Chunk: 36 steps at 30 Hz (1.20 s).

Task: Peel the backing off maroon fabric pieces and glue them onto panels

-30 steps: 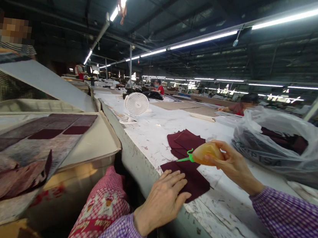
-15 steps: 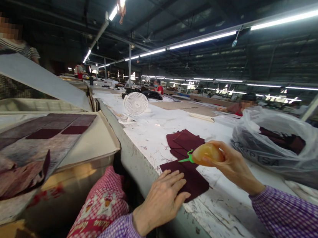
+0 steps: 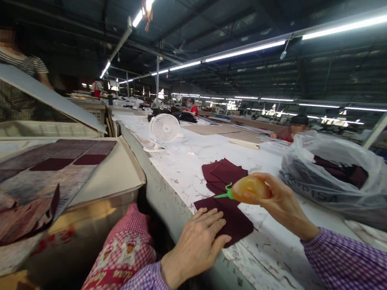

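Observation:
A dark maroon fabric piece [image 3: 236,225] lies at the front edge of the white table, and my left hand [image 3: 199,240] rests flat on its near left part with the fingers stretched out. My right hand [image 3: 283,205] is wrapped round a squeeze glue bottle [image 3: 252,190] of amber colour, tilted on its side. Its green nozzle [image 3: 224,194] points left, at the far edge of that piece; whether the tip touches the fabric I cannot tell. Just behind, more maroon pieces [image 3: 224,171] lie overlapping in a fanned stack.
A small white fan [image 3: 164,128] stands on the table [image 3: 191,163]. To the right sits a clear plastic bag [image 3: 336,190] with dark fabric inside. At left, a cream bin [image 3: 130,170] bears maroon pieces on a board. A person in stripes [image 3: 14,80] stands behind it.
The bottle in my right hand has shifted slightly left along the fabric's far edge. My left hand stays in place. The grey board at far left has dropped lower.

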Tool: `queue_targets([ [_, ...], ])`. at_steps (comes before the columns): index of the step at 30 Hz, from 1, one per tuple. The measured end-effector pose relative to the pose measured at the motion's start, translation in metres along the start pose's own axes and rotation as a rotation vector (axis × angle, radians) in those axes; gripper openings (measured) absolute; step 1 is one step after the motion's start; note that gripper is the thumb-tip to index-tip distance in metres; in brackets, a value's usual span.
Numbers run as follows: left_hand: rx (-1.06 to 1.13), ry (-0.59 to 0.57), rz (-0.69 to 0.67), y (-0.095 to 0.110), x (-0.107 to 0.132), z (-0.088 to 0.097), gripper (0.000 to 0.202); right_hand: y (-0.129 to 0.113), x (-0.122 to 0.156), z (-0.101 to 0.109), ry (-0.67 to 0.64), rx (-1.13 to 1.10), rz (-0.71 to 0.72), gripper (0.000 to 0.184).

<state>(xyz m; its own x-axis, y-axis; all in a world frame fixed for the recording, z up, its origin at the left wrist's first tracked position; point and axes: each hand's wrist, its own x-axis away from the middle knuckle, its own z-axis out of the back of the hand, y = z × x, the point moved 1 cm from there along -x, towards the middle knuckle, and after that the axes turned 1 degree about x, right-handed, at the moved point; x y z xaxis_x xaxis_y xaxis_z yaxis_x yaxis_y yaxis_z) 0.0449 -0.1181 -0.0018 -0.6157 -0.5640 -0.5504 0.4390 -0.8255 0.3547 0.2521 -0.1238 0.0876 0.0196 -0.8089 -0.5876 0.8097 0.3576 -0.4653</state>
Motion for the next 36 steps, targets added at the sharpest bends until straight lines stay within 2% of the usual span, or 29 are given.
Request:
queue_targets([
  [15, 0.0, 0.005, 0.002, 0.001, 0.0, 0.001, 0.034, 0.002, 0.0, -0.002, -0.008, 0.006, 0.023, 0.045],
  [19, 0.01, -0.003, -0.009, 0.0, -0.001, 0.0, 0.034, 0.003, 0.0, -0.004, -0.044, -0.033, 0.028, 0.046],
  [24, 0.011, -0.001, -0.005, 0.0, -0.001, 0.001, 0.034, 0.003, -0.003, -0.002, 0.016, 0.046, 0.058, 0.045],
  [28, 0.008, -0.001, -0.008, 0.001, 0.0, 0.001, 0.035, 0.003, -0.005, -0.001, -0.047, 0.013, 0.041, 0.045],
  [33, 0.015, -0.004, -0.007, 0.001, 0.0, 0.001, 0.034, 0.007, -0.008, 0.005, -0.003, 0.029, 0.059, 0.044],
  [36, 0.021, -0.014, -0.005, 0.0, -0.001, 0.001, 0.035, 0.011, -0.008, 0.008, -0.065, 0.001, 0.032, 0.043],
])
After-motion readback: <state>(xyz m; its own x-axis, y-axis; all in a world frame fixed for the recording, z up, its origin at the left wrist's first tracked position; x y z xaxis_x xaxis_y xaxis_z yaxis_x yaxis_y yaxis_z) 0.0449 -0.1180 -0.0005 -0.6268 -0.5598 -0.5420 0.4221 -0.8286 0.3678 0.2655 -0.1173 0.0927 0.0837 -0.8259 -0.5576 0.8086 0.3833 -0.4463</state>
